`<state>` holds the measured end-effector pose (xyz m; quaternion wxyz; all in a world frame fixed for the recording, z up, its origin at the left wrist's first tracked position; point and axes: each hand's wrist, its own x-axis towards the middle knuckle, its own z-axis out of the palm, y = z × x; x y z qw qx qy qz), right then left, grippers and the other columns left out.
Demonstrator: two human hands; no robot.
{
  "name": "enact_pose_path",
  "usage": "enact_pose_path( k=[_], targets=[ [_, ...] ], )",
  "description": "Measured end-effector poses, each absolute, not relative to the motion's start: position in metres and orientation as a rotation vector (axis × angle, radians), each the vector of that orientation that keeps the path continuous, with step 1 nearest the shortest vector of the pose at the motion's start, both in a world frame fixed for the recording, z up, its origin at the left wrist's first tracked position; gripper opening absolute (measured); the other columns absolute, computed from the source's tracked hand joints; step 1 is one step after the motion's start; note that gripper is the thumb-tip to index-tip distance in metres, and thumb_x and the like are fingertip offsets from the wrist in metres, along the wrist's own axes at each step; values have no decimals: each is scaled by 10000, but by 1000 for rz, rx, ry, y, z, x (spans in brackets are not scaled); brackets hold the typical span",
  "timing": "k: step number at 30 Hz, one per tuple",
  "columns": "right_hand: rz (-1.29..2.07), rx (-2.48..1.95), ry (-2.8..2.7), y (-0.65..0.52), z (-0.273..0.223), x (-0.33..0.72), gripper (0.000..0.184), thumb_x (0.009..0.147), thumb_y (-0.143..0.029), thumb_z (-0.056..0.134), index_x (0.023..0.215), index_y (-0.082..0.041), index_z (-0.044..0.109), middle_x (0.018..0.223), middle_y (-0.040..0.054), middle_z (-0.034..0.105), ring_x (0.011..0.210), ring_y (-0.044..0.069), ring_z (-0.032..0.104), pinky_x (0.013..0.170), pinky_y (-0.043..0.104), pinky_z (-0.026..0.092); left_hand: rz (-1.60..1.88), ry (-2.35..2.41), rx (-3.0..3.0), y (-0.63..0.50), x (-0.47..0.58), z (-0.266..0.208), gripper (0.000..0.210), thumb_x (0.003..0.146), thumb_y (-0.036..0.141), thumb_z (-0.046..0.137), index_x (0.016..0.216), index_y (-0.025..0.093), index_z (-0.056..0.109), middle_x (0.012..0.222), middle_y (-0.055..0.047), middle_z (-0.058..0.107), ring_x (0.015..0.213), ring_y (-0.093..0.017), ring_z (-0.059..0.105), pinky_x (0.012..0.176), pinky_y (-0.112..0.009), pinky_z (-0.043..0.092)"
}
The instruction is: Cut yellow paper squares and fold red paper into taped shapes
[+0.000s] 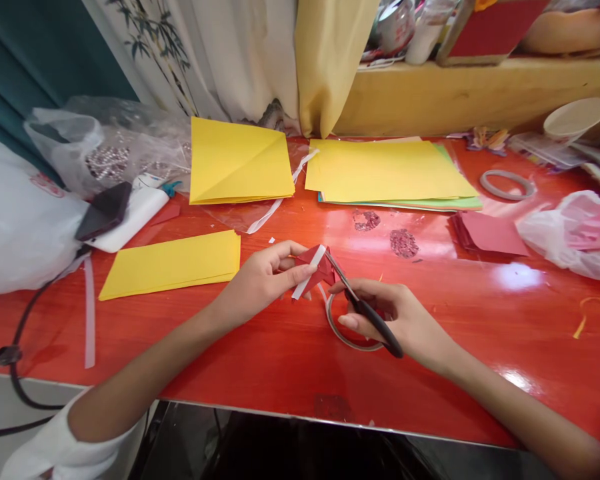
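Note:
Between the thumb and fingers of my left hand (265, 280) is a small folded red paper piece (325, 270). A strip of white tape (309, 272) lies slantwise across it. My right hand (390, 313) grips black-handled scissors (373, 320), whose blades point up and left and meet the right side of the folded paper. Whether the blades are parted is hard to make out. Beneath the right hand a roll of tape (337, 330) lies flat on the table, partly hidden by the hand and scissors.
Yellow paper stacks (240, 167) lie at the back, with another yellow stack (173, 267) at left. Red paper squares (493, 233) and a second tape ring (507, 185) are on the right. A dark phone (104, 212) rests by plastic bags at left. The red table's (240, 373) front edge runs below my arms.

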<state>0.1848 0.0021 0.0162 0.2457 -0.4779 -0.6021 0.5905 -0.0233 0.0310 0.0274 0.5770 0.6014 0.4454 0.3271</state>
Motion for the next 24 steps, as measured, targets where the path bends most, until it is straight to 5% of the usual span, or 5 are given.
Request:
enact_pose_path(
  k=[7, 14, 24],
  targets=[
    [1707, -1249, -1557, -1, 17, 186, 362, 677, -347, 743, 981, -186, 628, 609, -55, 417, 544, 82, 351, 483, 213, 324, 697, 1000, 1424, 26, -19, 28, 159, 835, 317, 592, 844, 158, 593, 712, 15, 627, 639, -86, 582, 651, -207, 456],
    [1703, -1164, -1557, 0, 14, 186, 325, 714, -376, 704, 949, -165, 626, 614, -46, 439, 523, 73, 379, 470, 212, 336, 631, 965, 1436, 22, -19, 28, 201, 843, 344, 578, 765, 162, 613, 687, 17, 625, 648, -93, 581, 638, -211, 445],
    [1663, -1171, -1602, 1, 19, 185, 289, 677, -405, 711, 663, -176, 535, 529, -51, 439, 482, 71, 381, 456, 222, 313, 625, 956, 1426, 22, -19, 28, 201, 851, 326, 576, 744, 163, 624, 676, 23, 627, 666, -88, 583, 653, -202, 440]
  ],
)
